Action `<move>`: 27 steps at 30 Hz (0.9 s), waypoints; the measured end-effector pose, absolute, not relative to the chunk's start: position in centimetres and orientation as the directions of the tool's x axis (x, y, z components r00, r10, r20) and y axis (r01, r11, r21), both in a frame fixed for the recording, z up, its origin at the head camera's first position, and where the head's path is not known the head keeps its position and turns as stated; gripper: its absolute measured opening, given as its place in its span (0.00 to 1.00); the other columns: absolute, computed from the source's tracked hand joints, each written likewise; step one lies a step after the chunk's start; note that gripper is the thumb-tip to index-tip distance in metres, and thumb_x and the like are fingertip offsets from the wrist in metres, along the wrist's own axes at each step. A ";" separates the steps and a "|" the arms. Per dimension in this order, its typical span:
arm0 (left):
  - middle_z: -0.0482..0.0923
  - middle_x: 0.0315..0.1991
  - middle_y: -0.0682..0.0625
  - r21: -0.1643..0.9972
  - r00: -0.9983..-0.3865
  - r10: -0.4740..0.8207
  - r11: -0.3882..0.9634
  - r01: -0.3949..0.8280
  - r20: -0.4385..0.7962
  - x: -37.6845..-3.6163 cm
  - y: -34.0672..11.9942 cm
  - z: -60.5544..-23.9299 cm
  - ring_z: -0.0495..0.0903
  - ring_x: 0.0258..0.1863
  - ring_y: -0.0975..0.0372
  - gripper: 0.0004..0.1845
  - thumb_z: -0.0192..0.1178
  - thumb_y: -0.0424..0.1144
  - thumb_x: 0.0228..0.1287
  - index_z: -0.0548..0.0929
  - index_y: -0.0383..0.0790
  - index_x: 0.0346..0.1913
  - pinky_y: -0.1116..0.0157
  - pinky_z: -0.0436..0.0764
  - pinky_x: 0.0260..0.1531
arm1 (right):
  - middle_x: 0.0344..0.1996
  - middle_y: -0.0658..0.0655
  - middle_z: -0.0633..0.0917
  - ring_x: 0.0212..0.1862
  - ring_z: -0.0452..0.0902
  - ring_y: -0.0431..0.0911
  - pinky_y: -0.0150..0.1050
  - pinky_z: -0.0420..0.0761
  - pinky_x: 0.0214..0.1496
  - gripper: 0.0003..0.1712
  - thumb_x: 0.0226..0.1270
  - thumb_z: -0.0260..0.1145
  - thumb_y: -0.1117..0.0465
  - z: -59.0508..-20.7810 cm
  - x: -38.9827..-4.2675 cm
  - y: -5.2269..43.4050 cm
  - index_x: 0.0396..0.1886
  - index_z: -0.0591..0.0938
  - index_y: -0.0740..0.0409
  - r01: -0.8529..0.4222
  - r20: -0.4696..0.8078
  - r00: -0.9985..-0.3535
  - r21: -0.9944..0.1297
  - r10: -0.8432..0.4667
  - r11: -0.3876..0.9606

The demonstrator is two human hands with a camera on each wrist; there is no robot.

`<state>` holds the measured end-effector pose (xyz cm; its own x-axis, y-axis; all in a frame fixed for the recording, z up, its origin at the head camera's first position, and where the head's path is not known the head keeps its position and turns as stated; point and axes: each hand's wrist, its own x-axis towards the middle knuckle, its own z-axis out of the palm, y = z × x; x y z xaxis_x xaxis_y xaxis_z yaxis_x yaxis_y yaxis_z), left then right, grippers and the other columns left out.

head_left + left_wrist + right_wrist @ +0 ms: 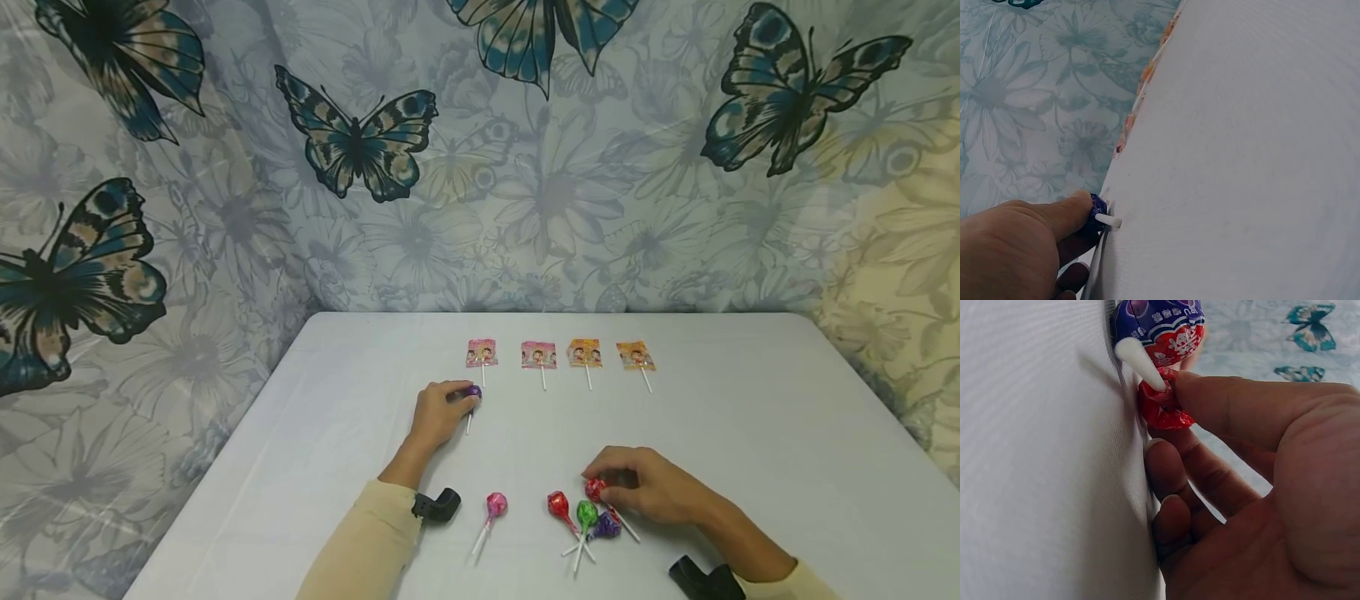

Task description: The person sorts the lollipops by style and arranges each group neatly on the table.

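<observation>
My left hand (pixel 459 398) rests on the white table (pixel 750 433) and pinches a purple-wrapped round lollipop (pixel 473 392), whose white stick points toward me. In the left wrist view the thumb (pixel 1054 217) presses against that purple lollipop (pixel 1097 212). My right hand (pixel 603 483) pinches a red-wrapped lollipop (pixel 595 489) lying on the table near the front. In the right wrist view the thumb (pixel 1241 406) and curled fingers close on the red lollipop (pixel 1159 405), with a purple-and-red wrapped lollipop (pixel 1166 328) just beyond it.
Four flat square-wrapped lollipops lie in a row at the back: two pink (pixel 482 352) (pixel 538 354) and two orange (pixel 584 352) (pixel 636 356). Nearer me lie pink (pixel 496 504), red (pixel 558 504), green (pixel 587 514) and purple (pixel 607 525) round lollipops. A butterfly curtain (pixel 360 142) hangs behind.
</observation>
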<state>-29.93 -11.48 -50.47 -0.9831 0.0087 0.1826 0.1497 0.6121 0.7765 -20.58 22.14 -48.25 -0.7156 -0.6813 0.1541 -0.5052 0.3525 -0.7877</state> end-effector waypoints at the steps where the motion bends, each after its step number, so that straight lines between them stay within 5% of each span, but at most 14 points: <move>1: 0.78 0.41 0.46 0.779 -0.983 0.008 0.609 0.151 0.184 -30.0 -11.5 -50.4 0.76 0.44 0.54 0.15 0.69 0.39 0.58 0.87 0.43 0.49 0.56 0.75 0.47 | 0.43 0.46 0.83 0.45 0.76 0.44 0.35 0.74 0.50 0.14 0.64 0.68 0.60 -48.2 -20.6 22.2 0.50 0.84 0.51 -0.502 0.152 -0.719 -0.789 -0.679 0.354; 19: 0.81 0.44 0.44 0.783 -0.977 -0.011 0.600 0.165 0.214 -29.8 -11.3 -50.9 0.77 0.47 0.51 0.15 0.70 0.39 0.57 0.87 0.42 0.48 0.53 0.74 0.50 | 0.39 0.46 0.83 0.41 0.77 0.43 0.35 0.77 0.45 0.11 0.64 0.69 0.60 -47.8 -20.8 22.5 0.46 0.85 0.54 -0.529 0.211 -0.730 -0.776 -0.651 0.342; 27: 0.80 0.44 0.43 0.784 -0.976 -0.009 0.598 0.169 0.218 -29.7 -11.2 -50.7 0.77 0.48 0.50 0.14 0.70 0.38 0.57 0.87 0.41 0.48 0.52 0.74 0.51 | 0.39 0.45 0.83 0.41 0.77 0.41 0.35 0.78 0.46 0.12 0.64 0.69 0.59 -46.7 -21.4 22.8 0.46 0.84 0.58 -0.457 0.144 -0.796 -0.779 -0.588 0.429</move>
